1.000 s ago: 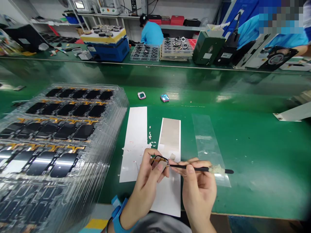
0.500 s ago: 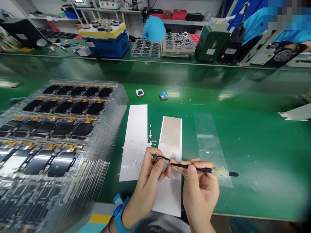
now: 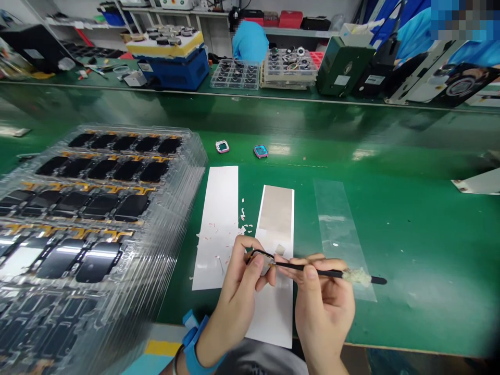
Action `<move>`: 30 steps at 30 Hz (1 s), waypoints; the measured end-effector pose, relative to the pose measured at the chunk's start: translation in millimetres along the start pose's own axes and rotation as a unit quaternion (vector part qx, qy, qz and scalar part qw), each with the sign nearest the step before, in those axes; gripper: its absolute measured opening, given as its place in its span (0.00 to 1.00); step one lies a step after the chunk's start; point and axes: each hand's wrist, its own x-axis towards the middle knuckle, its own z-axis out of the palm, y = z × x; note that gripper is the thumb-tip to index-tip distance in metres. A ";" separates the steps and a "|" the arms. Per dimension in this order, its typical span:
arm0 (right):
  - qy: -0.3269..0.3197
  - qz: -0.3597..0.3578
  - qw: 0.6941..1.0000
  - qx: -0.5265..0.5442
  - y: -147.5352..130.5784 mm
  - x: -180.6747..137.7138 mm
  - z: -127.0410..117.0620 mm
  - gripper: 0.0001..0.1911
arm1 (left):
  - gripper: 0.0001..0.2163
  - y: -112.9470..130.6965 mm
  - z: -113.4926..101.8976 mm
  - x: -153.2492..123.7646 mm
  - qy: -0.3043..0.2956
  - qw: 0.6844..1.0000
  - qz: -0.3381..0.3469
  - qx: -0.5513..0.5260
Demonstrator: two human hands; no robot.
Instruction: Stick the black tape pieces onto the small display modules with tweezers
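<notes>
Between the thumb and fingers of my left hand (image 3: 242,291) is a small watch screen (image 3: 265,264) with a black rim, tilted, its face partly hidden by the thumb. My right hand (image 3: 326,302) is closed around black tweezers (image 3: 332,272), whose back end is wrapped in pale tape. The tweezer tips meet the edge of the screen near my left fingertips. Under both hands lies a white strip (image 3: 273,317) with a grey-beige sheet (image 3: 277,211) at its far part. A small beige square (image 3: 280,249) sits on it just beyond my fingers.
Stacked clear trays (image 3: 183,172) of watch screens fill the left. Another white strip (image 3: 221,208) has small scraps beside it. A clear film (image 3: 339,224) lies right. Two small watch cases (image 3: 222,147) stand farther back. Behind the bench edge are a blue box (image 3: 175,67) and co-workers.
Both hands keep nearly the same hold, with the tweezer tips still at the screen. The whole view has shifted slightly.
</notes>
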 end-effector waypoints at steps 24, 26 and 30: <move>0.001 0.010 1.000 -0.021 2.4 0.8 -2.0 0.03 | 0.10 -3.8 -2.0 1.2 -0.007 1.000 0.022 0.007; 0.001 0.009 1.000 -0.021 2.6 0.7 -2.4 0.03 | 0.10 -3.9 -1.6 0.8 -0.004 0.999 0.030 0.027; 0.000 0.007 1.000 -0.017 2.0 0.3 -1.7 0.03 | 0.11 -5.0 -1.3 -0.1 0.007 0.997 0.058 0.059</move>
